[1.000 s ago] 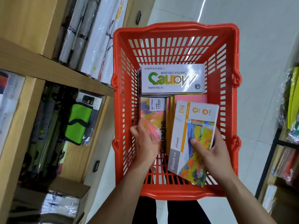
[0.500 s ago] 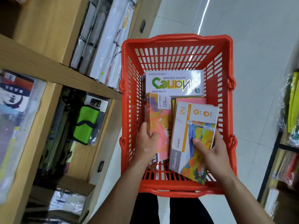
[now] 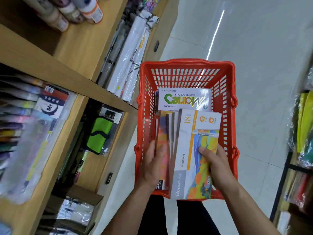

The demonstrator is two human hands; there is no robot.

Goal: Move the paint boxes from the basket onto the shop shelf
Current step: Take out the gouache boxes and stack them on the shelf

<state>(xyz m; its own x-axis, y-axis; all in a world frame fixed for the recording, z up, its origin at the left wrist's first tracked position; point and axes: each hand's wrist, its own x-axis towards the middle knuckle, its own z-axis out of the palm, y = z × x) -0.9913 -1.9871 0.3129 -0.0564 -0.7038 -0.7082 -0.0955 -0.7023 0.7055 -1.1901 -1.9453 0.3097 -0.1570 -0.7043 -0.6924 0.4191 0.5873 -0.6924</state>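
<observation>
A red slotted basket [image 3: 186,77] holds a white watercolour box [image 3: 184,99] lying flat at its far end. Nearer, several paint boxes [image 3: 191,150] with colourful covers stand bunched on edge, tilted, above the wooden shelf [image 3: 71,82] level.

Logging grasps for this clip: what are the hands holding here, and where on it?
Both hands hold a bunch of paint boxes over the red basket, near their lower ends: left hand on the left side, right hand on the right.
</observation>
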